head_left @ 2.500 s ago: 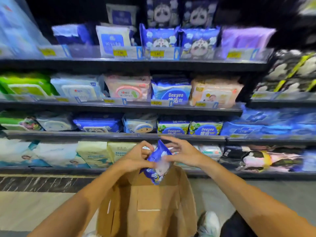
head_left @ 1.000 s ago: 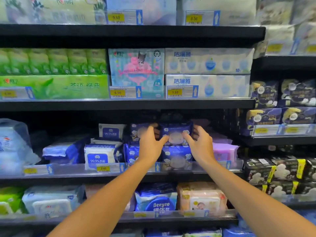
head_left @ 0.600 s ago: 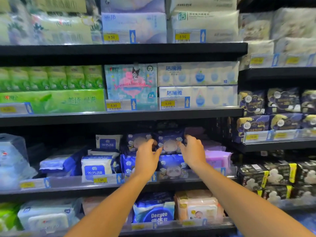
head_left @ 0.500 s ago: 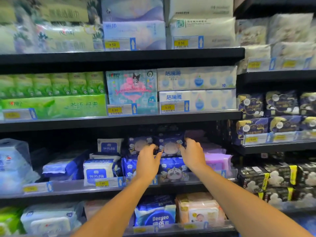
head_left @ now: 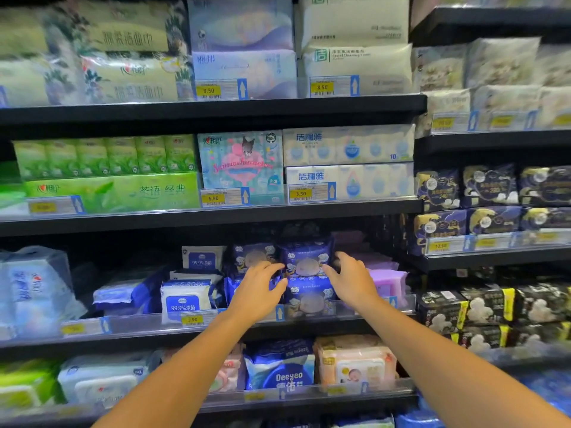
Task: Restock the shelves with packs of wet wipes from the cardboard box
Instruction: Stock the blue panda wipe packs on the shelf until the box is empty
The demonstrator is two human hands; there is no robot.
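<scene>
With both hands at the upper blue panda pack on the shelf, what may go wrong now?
1. The upper blue pack stands on another blue pack; it may tip forward once the left hand and right hand leave.
2. The right hand may nudge the purple packs beside it.

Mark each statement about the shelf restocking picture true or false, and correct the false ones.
1. Both hands reach toward the dark blue wipes pack on the top of its stack. True.
2. The left hand holds a cardboard box. False: no box is in view; the hand holds nothing.
3. A purple pack lies to the right of the right hand. True.
4. The price tag under the white 99.9% pack reads 9.50. False: it reads 2.90.
5. The Deeyeo pack sits on the shelf above the hands. False: it sits on the shelf below.
</scene>
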